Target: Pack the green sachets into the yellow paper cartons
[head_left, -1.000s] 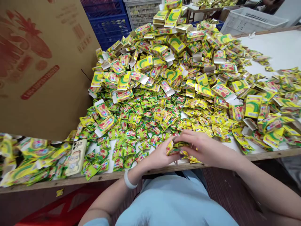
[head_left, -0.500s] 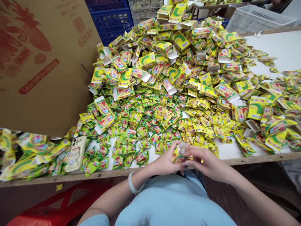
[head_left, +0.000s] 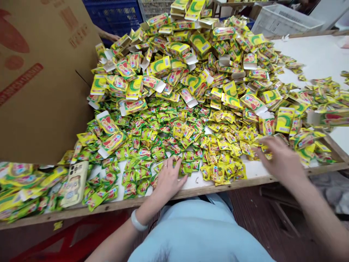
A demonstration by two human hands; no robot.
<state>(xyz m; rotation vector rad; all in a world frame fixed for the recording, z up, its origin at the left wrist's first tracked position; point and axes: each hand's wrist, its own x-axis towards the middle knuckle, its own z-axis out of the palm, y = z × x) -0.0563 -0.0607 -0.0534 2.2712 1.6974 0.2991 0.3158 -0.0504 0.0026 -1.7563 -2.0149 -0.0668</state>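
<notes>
From here I see the left hand (head_left: 168, 182), fingers loosely spread, over green packets (head_left: 137, 171) near the front edge of the table (head_left: 258, 169). The right hand (head_left: 285, 160) blurs between yellow packets (head_left: 218, 173) and small boxes (head_left: 285, 120); I can't tell whether it pinches anything.

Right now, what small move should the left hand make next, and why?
Probably close the left hand on the nearest green packets: it lies open, palm down, right up against them, and nothing shows gripped in it.
</notes>
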